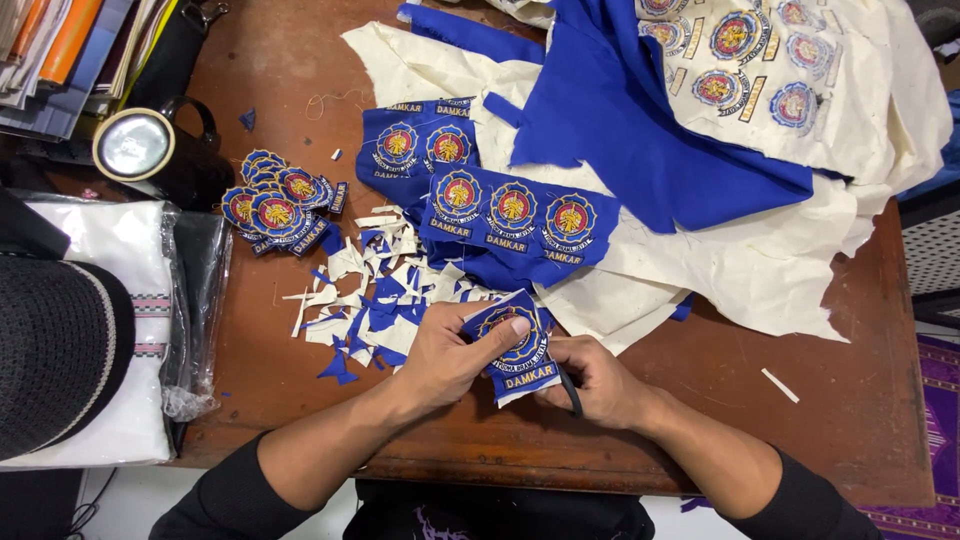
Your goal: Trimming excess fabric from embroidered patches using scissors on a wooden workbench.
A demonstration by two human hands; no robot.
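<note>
Both hands grip work: the left hand (455,352) pinches the embroidered patch (515,345), the right hand (592,382) clasps dark scissors (570,390) just beside it. Cutting well likely means slow trimming along the border, offcuts (370,290) beyond the left hand.

The right hand (590,385) hides most of the black-handled tool (571,392); the black hat (55,350) runs off the left edge.

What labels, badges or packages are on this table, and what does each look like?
Badge held in both hands: blue, round red-and-gold emblem, white backing.
Blue strip of three badges, table middle: same round emblems.
Pair of badges behind it: blue.
Pile of cut badges, left: blue, overlapping.
Cream sheet of uncut emblems, top right.
Clear plastic package, left edge: white cloth inside.
</note>
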